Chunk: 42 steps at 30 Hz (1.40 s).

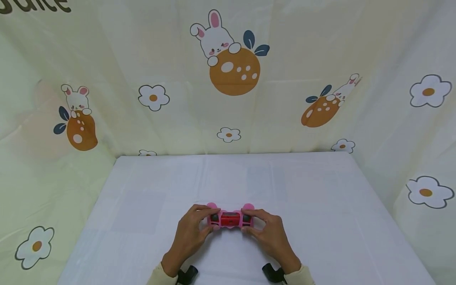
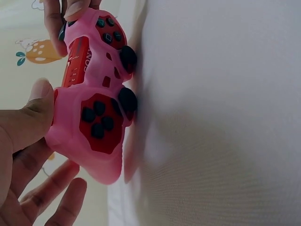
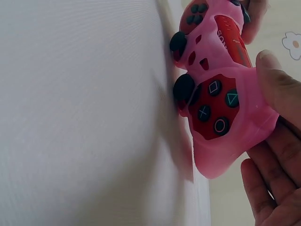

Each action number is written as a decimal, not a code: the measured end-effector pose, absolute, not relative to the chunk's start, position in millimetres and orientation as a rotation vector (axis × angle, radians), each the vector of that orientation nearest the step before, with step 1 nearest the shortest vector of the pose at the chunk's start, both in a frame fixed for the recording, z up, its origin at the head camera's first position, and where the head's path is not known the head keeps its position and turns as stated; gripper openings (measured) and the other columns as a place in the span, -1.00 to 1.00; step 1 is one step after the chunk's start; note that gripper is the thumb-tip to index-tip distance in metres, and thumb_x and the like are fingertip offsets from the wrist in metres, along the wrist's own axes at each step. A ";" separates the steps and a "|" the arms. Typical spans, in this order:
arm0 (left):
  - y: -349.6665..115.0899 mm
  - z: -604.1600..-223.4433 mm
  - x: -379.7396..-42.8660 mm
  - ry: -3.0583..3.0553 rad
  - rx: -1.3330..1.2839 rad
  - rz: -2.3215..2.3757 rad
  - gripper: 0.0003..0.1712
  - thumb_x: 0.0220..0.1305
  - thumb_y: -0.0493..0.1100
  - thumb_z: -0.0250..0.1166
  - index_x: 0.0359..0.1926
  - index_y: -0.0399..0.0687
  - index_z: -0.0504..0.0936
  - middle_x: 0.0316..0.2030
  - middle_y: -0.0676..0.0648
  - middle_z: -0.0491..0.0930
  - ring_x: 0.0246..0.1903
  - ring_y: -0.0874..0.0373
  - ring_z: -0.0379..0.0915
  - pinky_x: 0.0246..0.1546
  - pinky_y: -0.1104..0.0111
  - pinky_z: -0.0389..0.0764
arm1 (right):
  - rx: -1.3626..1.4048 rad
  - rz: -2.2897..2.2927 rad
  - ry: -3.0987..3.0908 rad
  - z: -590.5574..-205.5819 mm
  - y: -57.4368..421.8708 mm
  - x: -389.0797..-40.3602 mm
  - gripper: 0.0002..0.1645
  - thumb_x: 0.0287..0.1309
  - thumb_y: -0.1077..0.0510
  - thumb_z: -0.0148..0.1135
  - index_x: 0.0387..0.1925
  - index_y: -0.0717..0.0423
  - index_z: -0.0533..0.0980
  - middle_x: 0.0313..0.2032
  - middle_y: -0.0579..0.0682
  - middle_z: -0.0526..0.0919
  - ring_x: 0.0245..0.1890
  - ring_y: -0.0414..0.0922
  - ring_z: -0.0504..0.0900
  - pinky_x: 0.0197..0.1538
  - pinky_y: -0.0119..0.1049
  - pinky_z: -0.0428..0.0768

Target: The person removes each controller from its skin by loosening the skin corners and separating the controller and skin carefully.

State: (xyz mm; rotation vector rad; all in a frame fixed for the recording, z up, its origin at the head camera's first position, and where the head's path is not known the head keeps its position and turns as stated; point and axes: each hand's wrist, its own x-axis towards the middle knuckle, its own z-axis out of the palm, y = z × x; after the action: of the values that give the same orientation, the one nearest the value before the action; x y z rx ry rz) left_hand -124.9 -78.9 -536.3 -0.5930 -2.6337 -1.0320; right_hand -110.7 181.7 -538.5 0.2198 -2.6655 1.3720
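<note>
A red game controller [image 1: 230, 219] in a pink rubbery sleeve is held at the front middle of the table, its shoulder-button edge facing up in the head view. My left hand [image 1: 194, 227] pinches one end between thumb and fingers. At the other end my right hand [image 1: 268, 233] pinches it the same way. In the left wrist view the controller [image 2: 89, 94] shows its direction pad and black thumbsticks, which are at or close to the cloth. The right wrist view shows the face buttons of the controller [image 3: 221, 103]; some fingers there extend behind it.
A white cloth covers the table [image 1: 303, 198]. Behind and at both sides hangs a pale curtain [image 1: 285, 118] printed with rabbits, oranges and flowers. A black strap-on device [image 1: 187, 274] sits at the left wrist, another black device [image 1: 272, 273] at the right.
</note>
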 end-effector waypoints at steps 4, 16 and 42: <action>-77.8 -535.6 -123.7 -2.643 -0.564 -1.053 -0.46 0.02 -0.19 0.70 0.08 0.21 0.82 0.00 0.20 0.78 0.14 0.21 0.62 0.09 0.17 0.74 | 0.227 1.369 -2.644 -540.4 181.0 -110.0 -0.36 -0.21 0.20 0.76 0.01 -0.25 0.78 0.01 -0.28 0.83 0.21 -0.11 0.75 0.34 0.03 0.62; -74.6 -535.6 -120.9 -2.576 -0.515 -1.041 -0.46 -0.11 -0.28 0.74 -0.04 0.21 0.86 -0.08 0.26 0.79 0.05 0.28 0.64 0.05 0.22 0.75 | 0.370 1.325 -2.506 -548.6 181.3 -110.6 -0.38 -0.23 0.19 0.76 -0.02 -0.21 0.77 -0.05 -0.36 0.83 0.11 -0.20 0.78 0.26 -0.17 0.69; -73.4 -536.8 -122.4 -2.644 -0.634 -1.065 -0.45 -0.08 -0.23 0.75 -0.02 0.30 0.84 0.02 0.24 0.74 0.20 0.21 0.53 0.05 0.18 0.75 | 0.433 1.328 -2.516 -549.5 184.1 -112.3 -0.50 -0.19 0.18 0.77 -0.13 -0.23 0.80 -0.03 -0.34 0.83 0.11 -0.21 0.78 0.34 -0.23 0.63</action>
State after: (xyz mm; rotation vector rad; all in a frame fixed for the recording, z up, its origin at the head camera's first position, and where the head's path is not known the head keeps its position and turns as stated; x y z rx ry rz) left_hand -122.4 -73.4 -536.8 -0.6342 -2.6442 -1.0650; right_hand -112.3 184.1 -549.5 0.4332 -2.5162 1.3279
